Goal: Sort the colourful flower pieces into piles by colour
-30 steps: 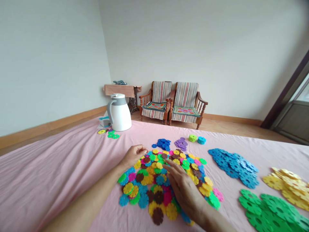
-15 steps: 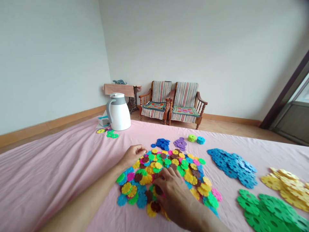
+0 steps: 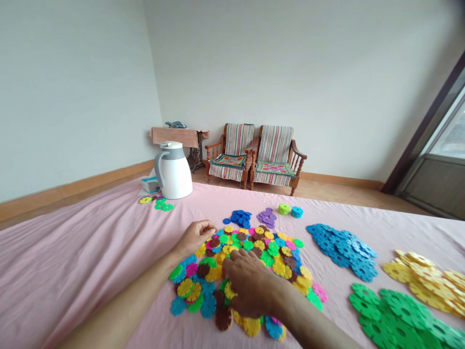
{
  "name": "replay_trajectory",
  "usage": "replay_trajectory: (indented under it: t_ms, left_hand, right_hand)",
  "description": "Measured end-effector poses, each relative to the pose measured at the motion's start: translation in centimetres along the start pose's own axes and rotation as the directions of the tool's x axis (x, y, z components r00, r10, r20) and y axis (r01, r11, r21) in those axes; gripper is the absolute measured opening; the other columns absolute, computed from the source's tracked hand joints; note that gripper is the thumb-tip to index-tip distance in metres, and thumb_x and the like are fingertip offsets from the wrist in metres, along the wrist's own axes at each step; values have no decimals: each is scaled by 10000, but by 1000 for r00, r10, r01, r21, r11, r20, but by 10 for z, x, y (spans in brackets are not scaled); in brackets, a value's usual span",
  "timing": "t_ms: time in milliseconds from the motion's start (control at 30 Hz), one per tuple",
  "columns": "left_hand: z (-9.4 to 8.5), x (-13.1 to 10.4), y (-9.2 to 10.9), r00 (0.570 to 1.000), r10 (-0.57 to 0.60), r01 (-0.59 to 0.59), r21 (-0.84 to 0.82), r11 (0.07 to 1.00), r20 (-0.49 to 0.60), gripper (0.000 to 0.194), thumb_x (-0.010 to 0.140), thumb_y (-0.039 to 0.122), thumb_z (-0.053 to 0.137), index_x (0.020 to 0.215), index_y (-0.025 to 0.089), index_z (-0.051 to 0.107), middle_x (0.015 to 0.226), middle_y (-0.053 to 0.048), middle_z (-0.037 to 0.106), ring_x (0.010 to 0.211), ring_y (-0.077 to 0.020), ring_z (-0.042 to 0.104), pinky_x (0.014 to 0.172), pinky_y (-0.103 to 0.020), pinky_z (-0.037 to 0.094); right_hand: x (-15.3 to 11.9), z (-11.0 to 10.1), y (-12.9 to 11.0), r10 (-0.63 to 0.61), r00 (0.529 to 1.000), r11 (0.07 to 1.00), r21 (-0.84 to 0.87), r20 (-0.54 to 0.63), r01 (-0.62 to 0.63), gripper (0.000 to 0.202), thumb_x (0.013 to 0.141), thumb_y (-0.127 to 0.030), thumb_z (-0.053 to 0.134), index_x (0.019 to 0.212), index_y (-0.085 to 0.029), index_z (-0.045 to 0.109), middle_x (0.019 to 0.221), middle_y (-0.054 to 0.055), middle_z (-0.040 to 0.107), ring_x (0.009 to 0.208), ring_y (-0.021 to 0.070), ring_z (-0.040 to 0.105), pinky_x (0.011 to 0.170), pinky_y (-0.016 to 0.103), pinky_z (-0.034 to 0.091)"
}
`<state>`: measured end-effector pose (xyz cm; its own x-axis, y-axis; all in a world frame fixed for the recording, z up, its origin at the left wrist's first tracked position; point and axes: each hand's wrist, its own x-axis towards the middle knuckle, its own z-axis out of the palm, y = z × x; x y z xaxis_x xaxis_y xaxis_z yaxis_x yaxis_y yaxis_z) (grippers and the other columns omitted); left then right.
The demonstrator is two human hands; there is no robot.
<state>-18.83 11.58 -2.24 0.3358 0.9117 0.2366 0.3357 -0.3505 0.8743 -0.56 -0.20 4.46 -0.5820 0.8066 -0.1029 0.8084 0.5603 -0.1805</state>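
A heap of round notched plastic discs (image 3: pixel 278 266) in yellow, green, blue, pink and brown lies spread on the pink cloth. My left hand (image 3: pixel 198 236) rests at the heap's far left edge with its fingers curled in and closed; whatever they hold is hidden. Over the middle of the heap, my right hand (image 3: pixel 250 283) points down with bent fingers drawn together. Its fingertips and thumb are out of sight among the discs, so what it grips cannot be made out. Several brown discs (image 3: pixel 223 317) lie just left of and below this hand.
Behind the heap lie small dark blue pieces (image 3: pixel 240 218), purple pieces (image 3: pixel 267 217), a lime stack (image 3: pixel 284 209) and a turquoise stack (image 3: pixel 297 212). Larger blue (image 3: pixel 341 247), yellow (image 3: pixel 432 276) and green discs (image 3: pixel 403 310) lie right. A white jug (image 3: pixel 176 174) stands back left.
My right hand has shifted left and turned over the heap, uncovering yellow and blue discs near the front. Brown discs show more at its left. My left hand stays at the heap's edge.
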Motion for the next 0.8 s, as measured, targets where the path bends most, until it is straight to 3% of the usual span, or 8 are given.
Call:
replay_trajectory:
  t_ms: [200,433,533,633,800]
  left_hand:
    - [0,-1,3,1000,9,-9,23,1000,-5,221,731,328,557,779,131,646,745,-40,666,737,-184,601,685,-270,463]
    - [1,0,0,1000,13,-13,25,1000,3,210,732,311,554,786,130,646,745,-40,665,734,-180,598,673,-258,458]
    - [1,1,0,1000,16,-16,31,999,4,213,735,318,552,786,133,645,751,-41,667,732,-179,598,675,-257,456]
    - [0,0,1,1000,15,-15,34,999,0,211,728,324,555,772,139,647,742,-36,665,726,-175,597,670,-253,454]
    - [0,0,2,1000,5,-5,30,1000,3,216,713,326,562,774,139,651,736,-37,667,715,-174,595,658,-252,451]
  right_hand:
    - [2,-5,-1,-27,1000,999,26,-4,27,332,567,-208,623,882,-129,557,938,112,576,849,222,524,737,332,407]
    - [-4,0,5,26,987,961,275,-157,19,217,623,-86,532,815,-186,549,832,8,620,801,137,531,801,300,341]
    - [-7,3,11,63,966,921,387,-252,41,197,667,-81,508,811,-201,569,816,-14,620,793,118,532,756,255,354]
    - [-16,-1,25,157,929,884,466,-336,19,128,739,-117,469,767,-190,571,762,-15,600,719,100,528,651,213,371]
    - [-58,-9,71,328,894,856,495,-306,-145,164,819,-231,406,770,-193,559,631,-29,557,585,98,495,543,221,369]
